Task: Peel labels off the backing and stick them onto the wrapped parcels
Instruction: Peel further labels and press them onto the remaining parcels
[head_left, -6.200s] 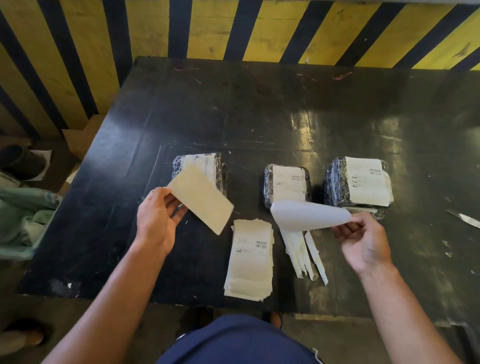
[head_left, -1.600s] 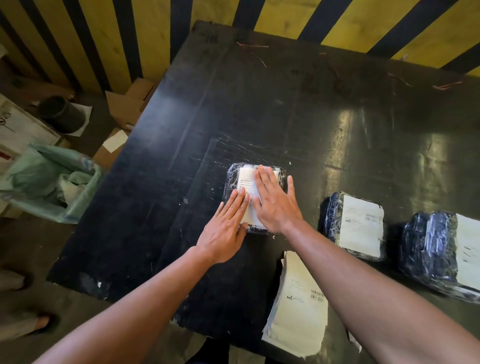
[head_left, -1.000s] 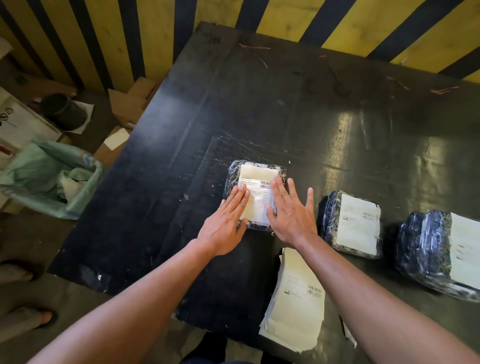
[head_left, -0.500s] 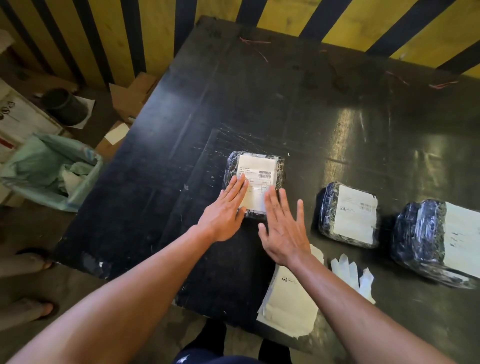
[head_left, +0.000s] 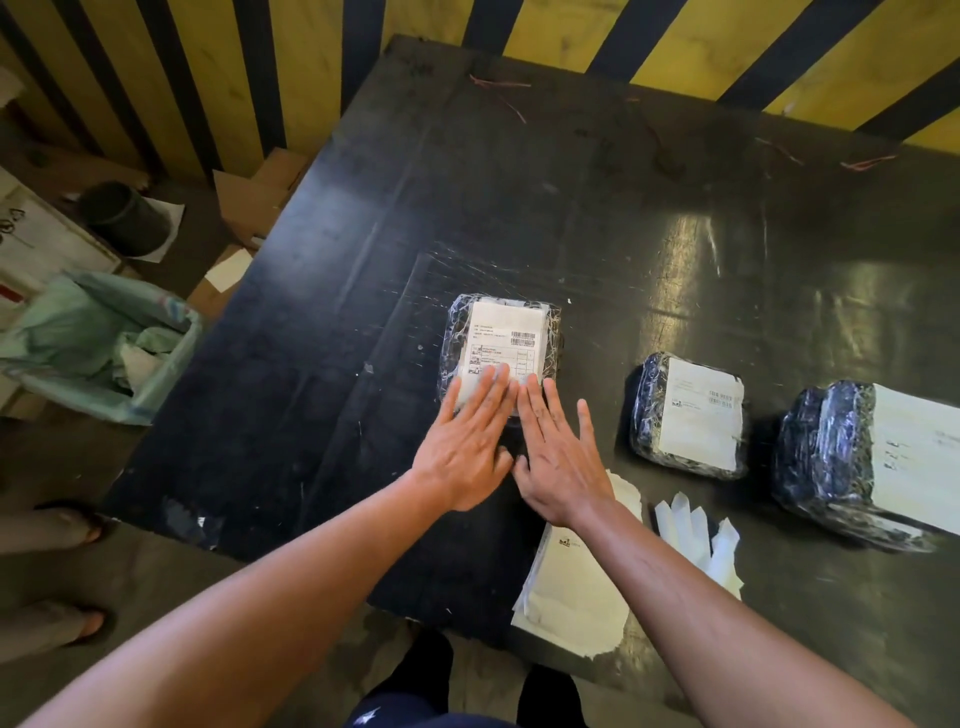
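Three parcels wrapped in dark film lie on the black table (head_left: 571, 208). The left parcel (head_left: 451, 338) carries a white label (head_left: 506, 338) with a barcode. My left hand (head_left: 467, 441) lies flat with straight fingers on the label's near end. My right hand (head_left: 556, 452) is flat beside it, its fingertips at the parcel's near right edge. The middle parcel (head_left: 691, 415) and the right parcel (head_left: 857, 462) each bear a white label. A stack of label sheets (head_left: 571, 587) sits at the table's near edge, partly under my right forearm.
Peeled white backing strips (head_left: 701, 540) lie right of the stack. On the floor to the left stand a green-lined bin (head_left: 98, 343), cardboard boxes (head_left: 254, 192) and a dark pot (head_left: 122, 218). A striped yellow and black wall runs behind the table. Someone's feet (head_left: 62, 530) show at far left.
Both hands slid toward me over the left parcel's label, uncovering its barcode. Earlier, my hands held a peeled label and its backing apart.
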